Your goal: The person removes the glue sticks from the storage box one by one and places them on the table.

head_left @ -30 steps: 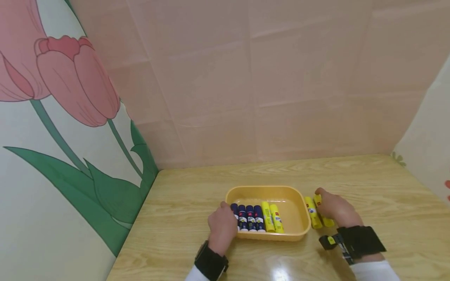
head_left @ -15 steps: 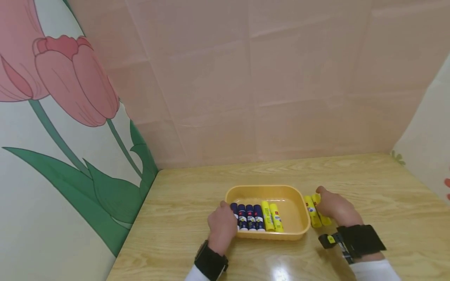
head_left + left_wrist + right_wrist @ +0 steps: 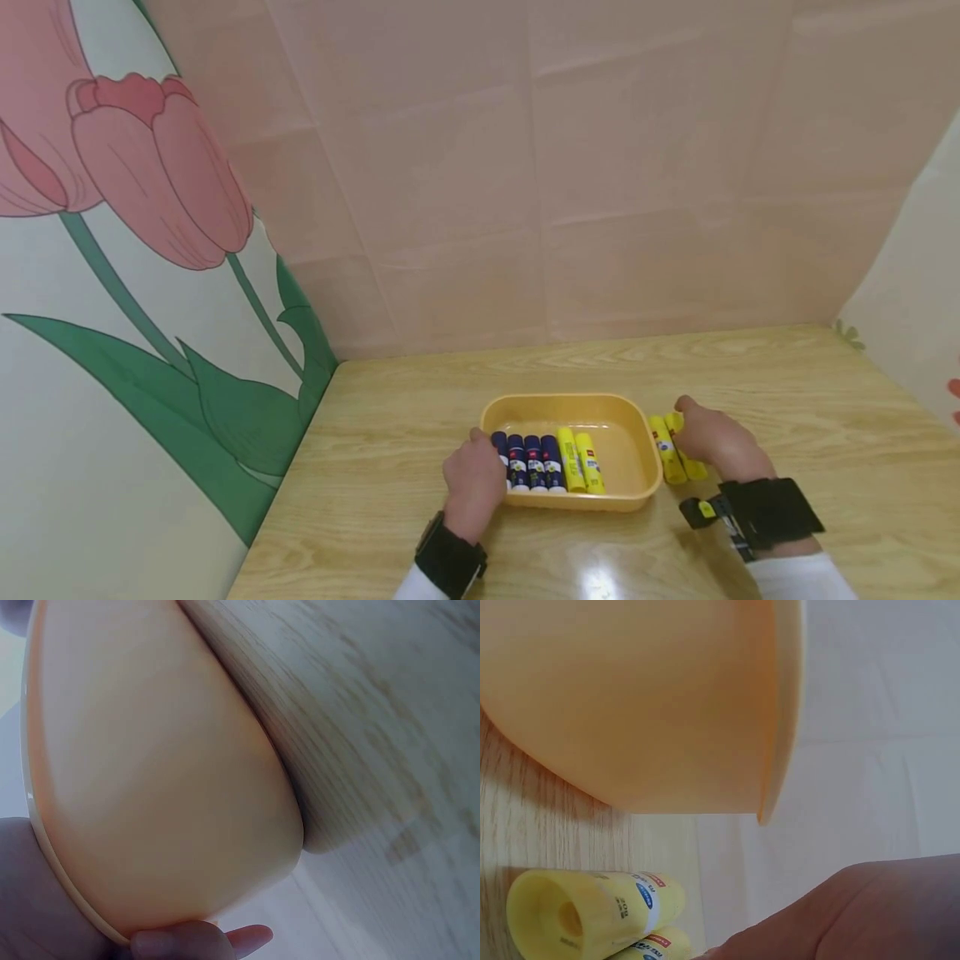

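My left hand grips the left end of a yellow plastic tray, its fingers over the rim in the left wrist view. Inside the tray, several dark blue glue sticks stand in a row from the left. Two yellow glue sticks lean beside them. Outside, against the tray's right end, lies a yellow glue stick, with another yellow glue stick next to it. My right hand touches that outer one and partly covers it. Its fingertips are hidden, so whether they pinch the stick is unclear.
The tray stands on a wood-grain table. A pinkish sheet hangs behind the table, and a tulip-patterned panel borders it on the left. A pale panel borders the right side.
The outer yellow glue stick under my right hand has shifted slightly left, closer to its neighbour. My left hand and the tray have hardly moved.
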